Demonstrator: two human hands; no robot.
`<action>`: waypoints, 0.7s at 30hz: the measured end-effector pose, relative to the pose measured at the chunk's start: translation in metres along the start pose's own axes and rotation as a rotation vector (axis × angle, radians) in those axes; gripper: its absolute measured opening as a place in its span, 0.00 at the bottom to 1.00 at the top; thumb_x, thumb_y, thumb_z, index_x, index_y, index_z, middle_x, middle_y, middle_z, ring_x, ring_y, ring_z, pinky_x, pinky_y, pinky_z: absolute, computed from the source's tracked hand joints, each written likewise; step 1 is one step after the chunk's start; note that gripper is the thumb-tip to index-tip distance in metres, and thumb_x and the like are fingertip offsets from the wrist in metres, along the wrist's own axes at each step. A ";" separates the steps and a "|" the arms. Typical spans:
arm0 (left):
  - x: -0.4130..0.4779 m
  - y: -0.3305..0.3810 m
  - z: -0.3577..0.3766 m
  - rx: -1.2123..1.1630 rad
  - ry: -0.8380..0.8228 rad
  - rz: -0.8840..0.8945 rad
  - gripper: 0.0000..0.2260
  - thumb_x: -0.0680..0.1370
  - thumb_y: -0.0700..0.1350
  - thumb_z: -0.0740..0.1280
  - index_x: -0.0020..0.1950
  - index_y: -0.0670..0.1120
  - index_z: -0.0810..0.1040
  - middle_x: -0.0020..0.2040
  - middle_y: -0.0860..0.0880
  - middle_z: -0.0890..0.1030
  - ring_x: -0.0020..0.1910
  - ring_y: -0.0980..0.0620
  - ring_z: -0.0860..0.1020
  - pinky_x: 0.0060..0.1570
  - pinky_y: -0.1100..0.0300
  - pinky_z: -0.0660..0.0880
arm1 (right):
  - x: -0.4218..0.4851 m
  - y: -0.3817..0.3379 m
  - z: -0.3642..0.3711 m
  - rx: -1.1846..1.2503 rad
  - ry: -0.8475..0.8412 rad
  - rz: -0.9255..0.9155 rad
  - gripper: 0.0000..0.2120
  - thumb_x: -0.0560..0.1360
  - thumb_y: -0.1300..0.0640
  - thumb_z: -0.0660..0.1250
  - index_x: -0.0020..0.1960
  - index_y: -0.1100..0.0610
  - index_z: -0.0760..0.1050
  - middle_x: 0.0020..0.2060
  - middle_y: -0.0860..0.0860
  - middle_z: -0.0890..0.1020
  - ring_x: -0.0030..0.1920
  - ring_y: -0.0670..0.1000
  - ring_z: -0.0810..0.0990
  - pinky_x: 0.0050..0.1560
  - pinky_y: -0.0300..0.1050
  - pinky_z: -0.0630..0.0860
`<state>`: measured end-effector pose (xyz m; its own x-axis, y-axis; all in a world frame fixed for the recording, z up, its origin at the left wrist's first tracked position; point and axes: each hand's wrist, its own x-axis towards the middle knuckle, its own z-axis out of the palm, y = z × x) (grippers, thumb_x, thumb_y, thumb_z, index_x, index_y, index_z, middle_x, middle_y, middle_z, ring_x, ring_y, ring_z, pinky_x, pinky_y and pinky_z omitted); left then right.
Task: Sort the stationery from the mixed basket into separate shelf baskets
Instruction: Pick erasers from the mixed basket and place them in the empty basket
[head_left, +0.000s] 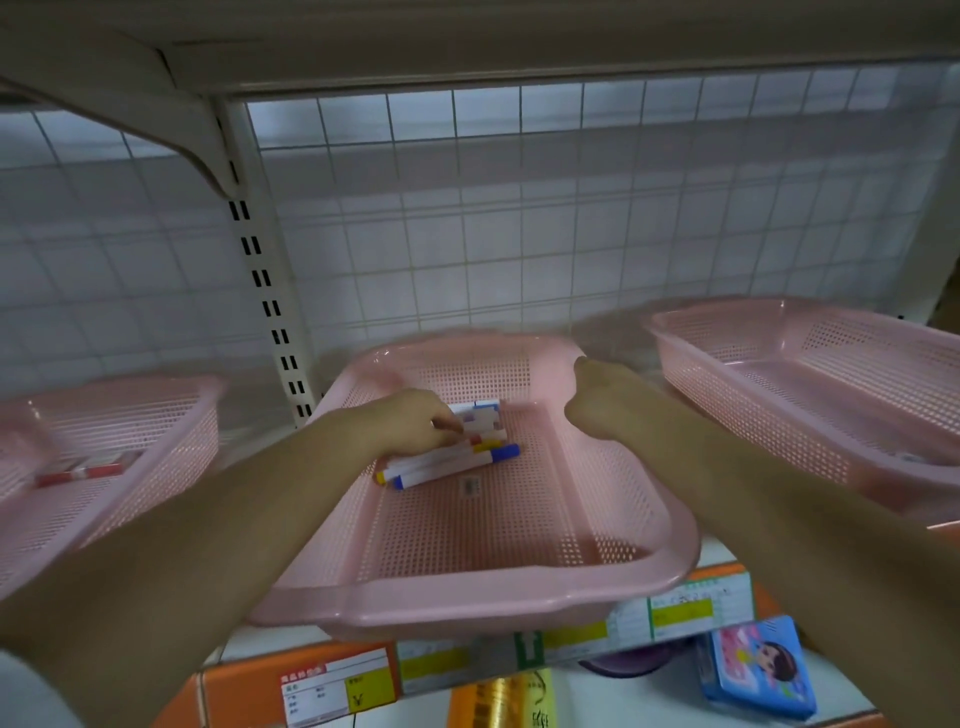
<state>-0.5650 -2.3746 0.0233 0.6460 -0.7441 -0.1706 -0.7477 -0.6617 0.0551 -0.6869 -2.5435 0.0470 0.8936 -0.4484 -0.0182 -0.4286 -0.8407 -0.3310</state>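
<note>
Inside the middle basket (467, 597), the left hand (410, 421) curls its fingers round the markers (452, 462) near its centre. The right hand (602, 400) hovers above its right rim, its grip impossible to tell.

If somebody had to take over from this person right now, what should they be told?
Left hand rests on the markers in the middle basket; grip unclear.
Right hand hovers at that basket's right rim, curled, palm hidden.
Left basket holds a red-and-white pen; right basket holds something small, blurred.
Mixed basket is out of view, so what remains is unknown.
</note>
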 end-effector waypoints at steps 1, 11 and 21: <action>0.000 0.001 0.001 0.051 -0.016 0.008 0.15 0.81 0.50 0.58 0.65 0.50 0.76 0.59 0.46 0.77 0.54 0.49 0.74 0.49 0.60 0.68 | 0.000 0.000 0.000 0.007 -0.001 0.001 0.17 0.76 0.65 0.57 0.64 0.63 0.65 0.61 0.59 0.73 0.58 0.56 0.75 0.44 0.41 0.68; 0.003 0.001 0.004 0.233 0.040 0.098 0.14 0.78 0.56 0.58 0.59 0.57 0.78 0.49 0.50 0.76 0.46 0.51 0.74 0.47 0.53 0.74 | 0.001 0.000 0.000 0.028 0.010 0.002 0.16 0.75 0.67 0.57 0.62 0.63 0.67 0.57 0.58 0.75 0.45 0.52 0.71 0.28 0.38 0.62; 0.000 0.007 0.003 0.298 0.050 0.169 0.19 0.79 0.49 0.60 0.69 0.63 0.66 0.61 0.47 0.75 0.54 0.47 0.74 0.49 0.59 0.69 | -0.001 -0.001 -0.001 0.021 0.010 0.019 0.15 0.76 0.66 0.57 0.63 0.63 0.66 0.59 0.59 0.73 0.45 0.52 0.70 0.27 0.38 0.61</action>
<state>-0.5704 -2.3791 0.0202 0.5100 -0.8495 -0.1349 -0.8523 -0.4778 -0.2128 -0.6871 -2.5427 0.0483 0.8841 -0.4671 -0.0153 -0.4423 -0.8257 -0.3501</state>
